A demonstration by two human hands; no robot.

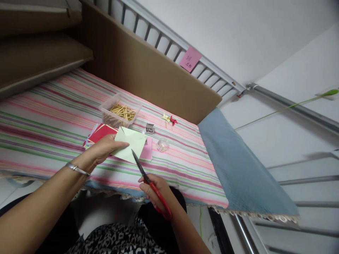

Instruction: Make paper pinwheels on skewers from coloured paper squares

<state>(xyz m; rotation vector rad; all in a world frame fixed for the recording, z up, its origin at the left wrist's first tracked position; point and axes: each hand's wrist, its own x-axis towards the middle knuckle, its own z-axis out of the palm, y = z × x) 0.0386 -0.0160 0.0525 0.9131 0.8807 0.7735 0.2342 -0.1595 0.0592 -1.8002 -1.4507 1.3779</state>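
A pale green square of paper (129,139) is pinched at its left edge by my left hand (107,146), the thumb lying on top. Slits seem to run in from some of its corners. In my right hand (156,190) is a pair of scissors (146,176) with red handles. Its blades look closed, and the tip points at the lower part of the green paper; whether it touches I cannot tell. Beneath and beside my left hand lies a stack of coloured paper (102,133) with red on top. Pink paper (147,150) shows behind the green square.
Wooden sticks (122,112) fill a clear plastic box (103,114). Near it stand a small box of metal bits (149,128) and a small clear container (162,145). Two little pinwheels, one yellow (166,118), one red (173,120), lie farther back. A cardboard panel (148,67) borders the striped cloth (190,162).
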